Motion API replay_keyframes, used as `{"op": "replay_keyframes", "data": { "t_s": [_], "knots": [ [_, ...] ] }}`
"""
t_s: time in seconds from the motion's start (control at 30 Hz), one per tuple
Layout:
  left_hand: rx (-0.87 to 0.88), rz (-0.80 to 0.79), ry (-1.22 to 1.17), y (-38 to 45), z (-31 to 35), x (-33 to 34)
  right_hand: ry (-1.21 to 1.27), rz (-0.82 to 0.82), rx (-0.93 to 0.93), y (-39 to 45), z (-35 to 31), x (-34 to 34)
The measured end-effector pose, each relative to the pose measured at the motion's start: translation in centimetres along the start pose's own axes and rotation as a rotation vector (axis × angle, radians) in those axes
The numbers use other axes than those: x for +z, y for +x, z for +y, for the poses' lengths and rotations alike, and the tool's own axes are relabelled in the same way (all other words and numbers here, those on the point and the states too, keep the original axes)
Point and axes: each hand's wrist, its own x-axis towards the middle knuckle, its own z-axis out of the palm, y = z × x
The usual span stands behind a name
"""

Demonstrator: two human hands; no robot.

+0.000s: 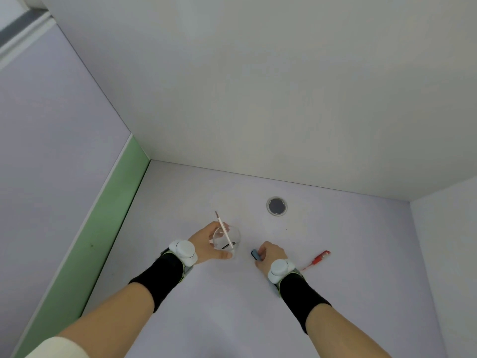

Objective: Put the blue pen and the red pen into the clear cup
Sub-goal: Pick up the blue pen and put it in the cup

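Now the right hand (271, 254) closes on the blue pen (255, 255) lying on the pale worktop (232, 306), while the left hand (206, 241) holds the clear cup (233, 235), where a white pen (224, 229) leans. Next, probably lift and drop it in. The red pen (318, 259) waits nearby; plain walls enclose the corner.

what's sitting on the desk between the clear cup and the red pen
In the head view, the right hand lies between the clear cup and the red pen, closed on the blue pen. The left hand grips the cup.
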Motion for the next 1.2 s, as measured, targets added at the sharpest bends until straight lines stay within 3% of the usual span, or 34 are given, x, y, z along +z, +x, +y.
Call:
{"op": "replay_keyframes", "data": {
  "t_s": [0.37,0.93,1.03,1.2],
  "knots": [
    [-0.003,-0.03,0.014,0.1,0.2,0.8,0.102,-0.071,0.048,-0.1,0.6,-1.5],
    [-0.008,-0.045,0.053,0.1,0.3,2.3,1.075,0.002,-0.087,-0.4,-1.8,-7.7],
    [-0.009,-0.043,0.052,0.2,0.5,2.5,1.105,0.025,-0.116,-0.2,-2.5,-7.3],
    [-0.009,-0.042,0.085,0.2,0.4,2.6,0.951,-0.003,-0.18,-0.2,-2.9,-5.6]
  ]
}}
